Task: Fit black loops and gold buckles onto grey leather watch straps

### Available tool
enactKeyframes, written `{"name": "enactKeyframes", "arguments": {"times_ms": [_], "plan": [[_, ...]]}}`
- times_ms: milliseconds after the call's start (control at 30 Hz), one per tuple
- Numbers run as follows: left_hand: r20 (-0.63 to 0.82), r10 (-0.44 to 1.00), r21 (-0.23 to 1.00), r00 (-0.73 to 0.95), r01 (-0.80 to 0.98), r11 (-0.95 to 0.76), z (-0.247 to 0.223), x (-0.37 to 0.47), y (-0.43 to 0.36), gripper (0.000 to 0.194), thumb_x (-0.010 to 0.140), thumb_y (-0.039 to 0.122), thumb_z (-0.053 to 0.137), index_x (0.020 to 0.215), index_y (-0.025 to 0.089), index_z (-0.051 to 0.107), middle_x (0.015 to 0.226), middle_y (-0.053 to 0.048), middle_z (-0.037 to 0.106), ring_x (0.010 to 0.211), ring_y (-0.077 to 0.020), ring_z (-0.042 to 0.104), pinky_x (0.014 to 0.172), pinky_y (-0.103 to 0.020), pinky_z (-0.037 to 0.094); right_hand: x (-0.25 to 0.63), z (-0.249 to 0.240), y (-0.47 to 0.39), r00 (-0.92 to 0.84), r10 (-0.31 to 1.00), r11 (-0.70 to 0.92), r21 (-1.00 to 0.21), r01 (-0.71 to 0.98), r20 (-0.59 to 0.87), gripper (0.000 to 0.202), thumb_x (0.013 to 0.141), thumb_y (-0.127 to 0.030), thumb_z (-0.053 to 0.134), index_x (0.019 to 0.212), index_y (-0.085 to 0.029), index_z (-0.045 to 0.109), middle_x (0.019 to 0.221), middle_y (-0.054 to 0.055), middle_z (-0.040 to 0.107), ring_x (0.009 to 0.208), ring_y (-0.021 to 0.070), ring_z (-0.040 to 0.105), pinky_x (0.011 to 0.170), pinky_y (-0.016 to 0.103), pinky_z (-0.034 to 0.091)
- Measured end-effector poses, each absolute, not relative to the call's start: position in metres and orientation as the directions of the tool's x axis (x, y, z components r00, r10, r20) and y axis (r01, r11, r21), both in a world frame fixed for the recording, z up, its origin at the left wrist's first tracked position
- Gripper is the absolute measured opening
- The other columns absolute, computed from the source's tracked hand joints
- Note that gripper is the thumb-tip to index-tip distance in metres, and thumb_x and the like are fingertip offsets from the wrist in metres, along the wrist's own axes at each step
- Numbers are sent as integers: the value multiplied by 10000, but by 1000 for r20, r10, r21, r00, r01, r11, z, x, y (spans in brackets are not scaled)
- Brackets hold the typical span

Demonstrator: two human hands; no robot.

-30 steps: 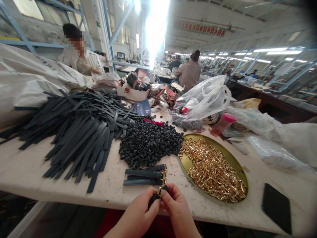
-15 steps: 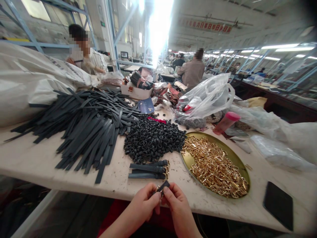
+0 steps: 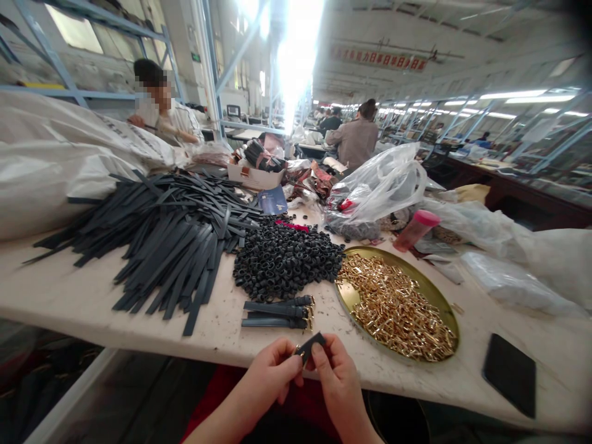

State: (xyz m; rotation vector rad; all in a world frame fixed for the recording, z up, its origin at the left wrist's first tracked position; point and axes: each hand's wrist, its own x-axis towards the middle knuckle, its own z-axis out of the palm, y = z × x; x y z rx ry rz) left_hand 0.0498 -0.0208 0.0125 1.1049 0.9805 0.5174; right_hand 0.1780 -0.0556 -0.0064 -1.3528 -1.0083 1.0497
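Observation:
In front of the table's near edge, my left hand (image 3: pixel 276 369) and my right hand (image 3: pixel 337 369) pinch a short black strap (image 3: pixel 316 343) between them. A bit of gold metal, which looks like a buckle (image 3: pixel 300 355), shows at its left end by my left fingertips. Most of the strap's lower part is hidden by my fingers. Just beyond my hands lie several buckled straps (image 3: pixel 276 314), their gold buckles to the right. Behind those is a heap of small black loops (image 3: pixel 287 259). A round gold tray (image 3: pixel 446 308) of gold buckle parts (image 3: pixel 398 308) stands to the right.
Many loose black straps (image 3: pixel 171 246) are piled on the left. A black phone (image 3: pixel 510 375) lies at the right edge. A pink-lidded jar (image 3: pixel 416 231), a clear plastic bag (image 3: pixel 377 185) and a white box (image 3: pixel 255 177) stand farther back. Co-workers sit beyond.
My view has shifted slightly. The black strap has turned a little and moved slightly up and right between my fingers, and my hands still pinch it.

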Motion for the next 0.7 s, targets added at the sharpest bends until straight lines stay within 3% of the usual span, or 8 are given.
{"name": "enactKeyframes", "arguments": {"times_ms": [133, 200, 300, 367, 433, 500, 600, 700], "plan": [[-395, 755, 908, 523, 96, 408, 15, 48, -22, 245, 693, 389, 515, 684, 158, 434, 567, 39, 539, 328, -20, 333, 349, -169, 179, 178, -5, -53, 77, 962, -222, -913, -343, -263, 256, 780, -431, 518, 761, -177, 493, 630, -26, 512, 557, 100, 467, 543, 230, 398], [-407, 755, 903, 515, 99, 419, 15, 48, -22, 241, 693, 385, 511, 679, 160, 425, 561, 38, 535, 330, -22, 332, 349, -169, 171, 176, -6, -53, 28, 953, -264, -875, -406, -301, 248, 779, -427, 511, 758, -181, 482, 624, -27, 503, 539, 104, 458, 533, 241, 396], [-414, 756, 901, 507, 108, 420, 13, 49, -22, 232, 691, 380, 498, 678, 159, 427, 564, 37, 535, 337, -24, 331, 359, -169, 184, 174, -11, -57, 229, 964, -118, -989, -94, -137, 234, 794, -419, 486, 746, -191, 508, 624, -13, 510, 573, 130, 473, 557, 255, 392], [-409, 774, 908, 483, 135, 396, 9, 50, -21, 233, 696, 389, 483, 672, 166, 418, 558, 42, 524, 336, -30, 323, 360, -177, 189, 175, -14, -60, 293, 954, 7, -979, 202, 68, 213, 801, -399, 476, 752, -201, 537, 671, 11, 548, 636, 153, 498, 600, 265, 393], [-376, 819, 926, 434, 190, 325, 6, 51, -22, 220, 711, 382, 464, 660, 174, 412, 543, 52, 503, 357, -44, 328, 376, -184, 213, 178, -15, -61, 259, 954, 59, -945, 323, 148, 190, 793, -384, 490, 772, -204, 550, 720, 23, 573, 680, 163, 510, 632, 269, 396], [-315, 856, 942, 410, 248, 227, 6, 51, -24, 192, 723, 346, 456, 644, 176, 416, 526, 55, 489, 416, -64, 367, 425, -188, 263, 182, -15, -59, 206, 977, 6, -966, 257, 60, 197, 764, -392, 534, 752, -195, 536, 682, 5, 553, 648, 149, 495, 607, 256, 391], [-295, 826, 945, 480, 274, 179, 14, 47, -26, 180, 729, 327, 476, 649, 179, 414, 519, 54, 489, 489, -85, 398, 480, -190, 294, 187, -15, -54, 84, 983, -164, -986, -13, -165, 295, 690, -440, 614, 669, -181, 474, 581, -43, 460, 554, 105, 424, 531, 223, 348], [-327, 777, 936, 538, 299, 187, 21, 43, -21, 243, 722, 382, 514, 647, 181, 399, 524, 56, 472, 493, -86, 392, 463, -188, 282, 188, -17, -48, 21, 973, -222, -957, -189, -230, 365, 641, -474, 655, 651, -173, 448, 568, -57, 427, 537, 82, 381, 523, 210, 318]]}}
